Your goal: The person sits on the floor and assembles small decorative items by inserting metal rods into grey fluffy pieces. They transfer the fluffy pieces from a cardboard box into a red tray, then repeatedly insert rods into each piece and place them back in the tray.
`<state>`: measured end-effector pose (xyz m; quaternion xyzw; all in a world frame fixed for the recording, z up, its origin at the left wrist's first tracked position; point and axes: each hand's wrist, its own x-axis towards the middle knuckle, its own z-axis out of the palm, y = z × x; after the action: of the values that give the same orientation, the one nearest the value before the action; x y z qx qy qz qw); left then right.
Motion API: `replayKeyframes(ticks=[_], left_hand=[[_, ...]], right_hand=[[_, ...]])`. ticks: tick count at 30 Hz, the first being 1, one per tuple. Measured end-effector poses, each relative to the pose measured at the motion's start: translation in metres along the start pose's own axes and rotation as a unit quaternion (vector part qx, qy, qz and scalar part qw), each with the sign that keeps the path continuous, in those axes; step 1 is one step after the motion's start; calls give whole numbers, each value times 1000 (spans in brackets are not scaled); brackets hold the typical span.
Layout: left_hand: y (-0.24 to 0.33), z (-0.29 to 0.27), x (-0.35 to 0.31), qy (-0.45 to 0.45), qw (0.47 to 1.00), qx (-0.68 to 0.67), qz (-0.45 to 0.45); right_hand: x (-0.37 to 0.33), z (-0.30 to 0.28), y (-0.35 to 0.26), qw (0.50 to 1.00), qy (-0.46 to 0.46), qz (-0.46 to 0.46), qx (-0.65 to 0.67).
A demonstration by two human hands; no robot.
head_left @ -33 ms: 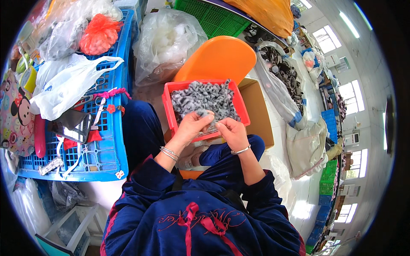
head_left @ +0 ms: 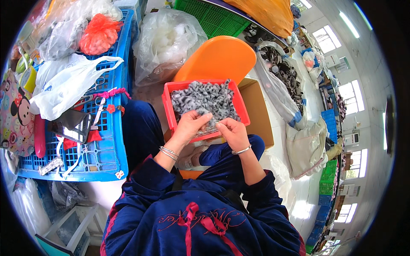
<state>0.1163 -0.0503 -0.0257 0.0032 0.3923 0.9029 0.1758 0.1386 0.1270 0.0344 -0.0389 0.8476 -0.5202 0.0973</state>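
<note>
In front of me sits a red plastic tub (head_left: pixel 169 112) heaped with small grey-and-black fluffy pieces (head_left: pixel 205 99). Over its near edge my two hands meet closely. My left hand (head_left: pixel 191 127), thumb and fingers pinched together, holds a small grey fluffy piece (head_left: pixel 210 126). Beside it, my right hand (head_left: pixel 234 134) is closed in a pinch at the right of that same piece; whatever lies between its fingertips is too small to make out.
An orange stool seat (head_left: pixel 218 55) stands behind the tub, with a cardboard box (head_left: pixel 258 113) to its right. On the left, a blue plastic crate (head_left: pixel 109 149) carries a phone (head_left: pixel 72 126), scissors and bags. A clear bag of white stuffing (head_left: pixel 166 42) is farther back.
The fingers of my left hand have shifted very slightly at the fluffy piece. My right hand and the tub look the same.
</note>
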Motion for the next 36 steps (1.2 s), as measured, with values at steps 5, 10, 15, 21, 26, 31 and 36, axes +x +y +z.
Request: replayKeyframes(ticks=[5,10,15,21,26,31,36], left_hand=[[-3,-8,2,-7,999,49,-12],[-2,-4,-1,1,996,83,-41],[-9,7,-4,12,999,39,-32],[-15,1,0,14,996,89,-8],[-14,7,-3,36,988,150,21],[-32,8,-4,47,953,239,181],[-31,15,-8,36,956,205,207]], right_hand=[[-2,-9,-3,998,-11,40,55],[-2,-10,4,1000,1,5,26],[3,-1,-3,998,8,-40,-39],[5,-2,-1,1000,-10,-1,13],[8,1,6,1000,12,0,-5],[13,13,7,979,100,-43,-173],[19,19,16,915,174,-165,-325]])
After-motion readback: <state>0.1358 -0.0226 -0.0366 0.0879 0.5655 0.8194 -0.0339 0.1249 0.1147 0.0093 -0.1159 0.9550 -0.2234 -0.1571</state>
